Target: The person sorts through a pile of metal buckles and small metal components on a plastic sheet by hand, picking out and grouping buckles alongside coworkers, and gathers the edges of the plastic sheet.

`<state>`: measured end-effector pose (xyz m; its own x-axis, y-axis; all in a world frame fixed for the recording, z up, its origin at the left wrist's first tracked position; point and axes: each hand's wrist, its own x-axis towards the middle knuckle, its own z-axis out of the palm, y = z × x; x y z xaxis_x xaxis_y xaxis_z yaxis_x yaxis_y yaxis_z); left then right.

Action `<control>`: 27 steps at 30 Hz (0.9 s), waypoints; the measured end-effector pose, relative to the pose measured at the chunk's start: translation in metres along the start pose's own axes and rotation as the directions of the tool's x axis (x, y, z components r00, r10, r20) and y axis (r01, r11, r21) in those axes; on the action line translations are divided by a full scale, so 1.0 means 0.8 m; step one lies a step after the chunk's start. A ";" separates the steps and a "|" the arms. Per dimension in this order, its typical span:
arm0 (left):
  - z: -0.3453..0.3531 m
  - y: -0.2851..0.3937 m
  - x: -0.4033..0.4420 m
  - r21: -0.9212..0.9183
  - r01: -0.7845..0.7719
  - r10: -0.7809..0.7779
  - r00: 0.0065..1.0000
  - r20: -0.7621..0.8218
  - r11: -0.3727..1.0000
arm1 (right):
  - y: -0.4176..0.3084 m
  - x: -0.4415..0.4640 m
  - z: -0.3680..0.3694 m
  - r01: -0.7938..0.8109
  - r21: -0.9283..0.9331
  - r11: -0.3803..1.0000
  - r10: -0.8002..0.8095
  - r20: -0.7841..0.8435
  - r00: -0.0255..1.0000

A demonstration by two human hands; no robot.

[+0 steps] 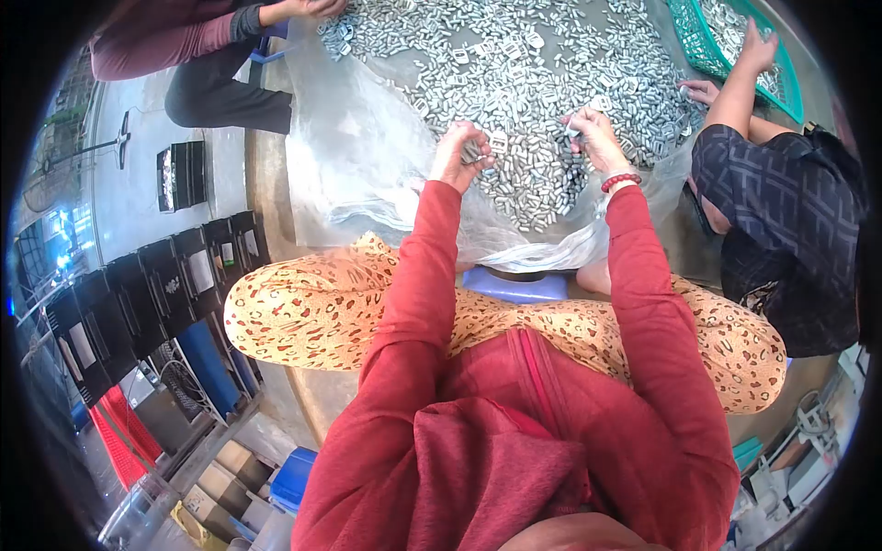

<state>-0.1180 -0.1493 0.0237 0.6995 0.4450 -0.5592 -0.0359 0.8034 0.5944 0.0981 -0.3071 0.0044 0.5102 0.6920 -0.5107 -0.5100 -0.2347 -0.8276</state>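
A wide heap of small silvery metal cylinders (533,184) lies in front of me, with flat slotted metal pieces (462,55) scattered among them. My left hand (452,158) is at the heap's near left side, its fingers curled around a few small grey metal cylinders (471,151). To its right, my right hand (597,140), with a red bead bracelet (621,181) at the wrist, pinches a small metal piece at its fingertips, just over the heap. The exact shape of that piece is too small to tell.
Clear plastic sheeting (340,147) spreads beneath the heap. A co-worker's hand (755,50) touches a green basket (788,78) of metal pieces at right. Another person's arm (211,35) reaches in at upper left. A blue stool (516,286) stands before my crossed legs.
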 end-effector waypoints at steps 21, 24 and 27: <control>-0.006 0.081 0.041 -0.053 -0.276 0.276 0.961 -0.007 0.960 | 0.016 0.007 0.074 0.321 -0.864 0.389 -0.400 0.155 0.903; 0.000 0.096 0.034 -0.301 -0.256 0.301 0.947 0.114 0.919 | 0.010 0.009 0.068 0.233 -0.887 0.399 -0.289 0.120 0.950; 0.007 0.106 0.044 -0.428 -0.217 0.308 0.939 0.155 0.877 | 0.001 0.017 0.062 0.225 -0.913 0.341 -0.236 0.148 0.961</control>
<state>-0.0927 -0.0678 0.0578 0.7561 0.6039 -0.2522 -0.4888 0.7774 0.3959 0.0700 -0.2643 0.0083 0.5076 0.8211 -0.2610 0.5726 -0.5478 -0.6099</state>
